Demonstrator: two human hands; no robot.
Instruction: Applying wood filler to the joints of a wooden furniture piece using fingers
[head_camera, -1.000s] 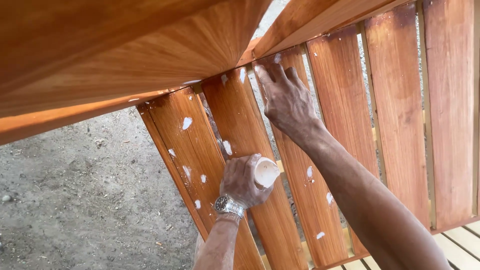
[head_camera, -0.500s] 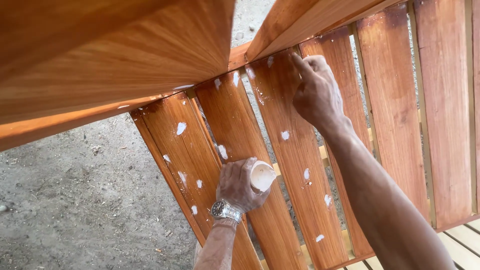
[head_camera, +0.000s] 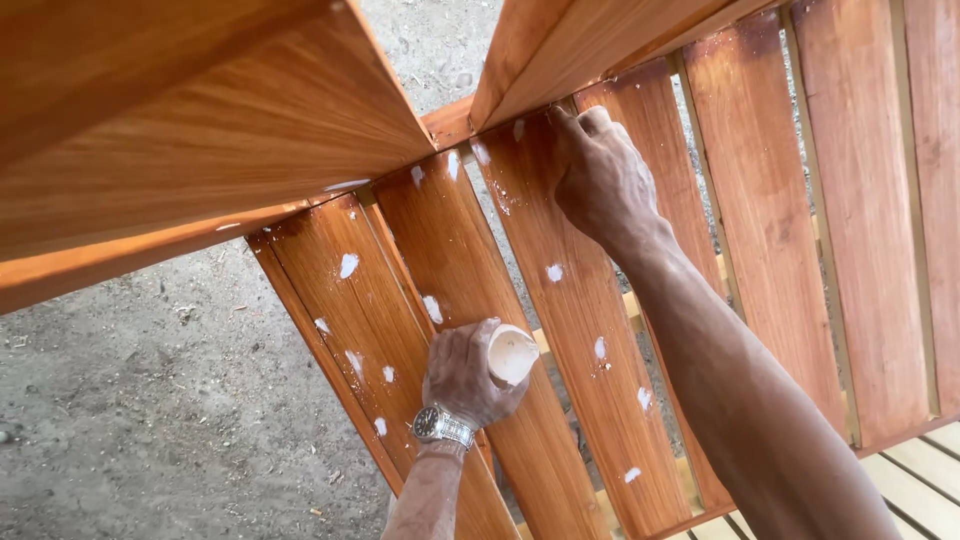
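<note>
Varnished reddish-brown wooden slats (head_camera: 560, 330), dotted with white filler blobs (head_camera: 348, 265), stand over a grey gritty concrete floor (head_camera: 130, 400). The left hand (head_camera: 465, 375) wraps its fingers around a small cream-coloured cup (head_camera: 510, 355) against the slats. The right hand (head_camera: 600, 180) presses curled fingers at a slat's top.

Two hands (head_camera: 470, 375), one cup (head_camera: 510, 355), one wristwatch (head_camera: 440, 425).

Below me, across the lower left of the frame, lies grey gravelly ground (head_camera: 150, 420), scattered with small chips and debris. At the lower right corner I see pale, unfinished wooden slats (head_camera: 915, 480), maybe another piece of furniture, though little of it shows.
</note>
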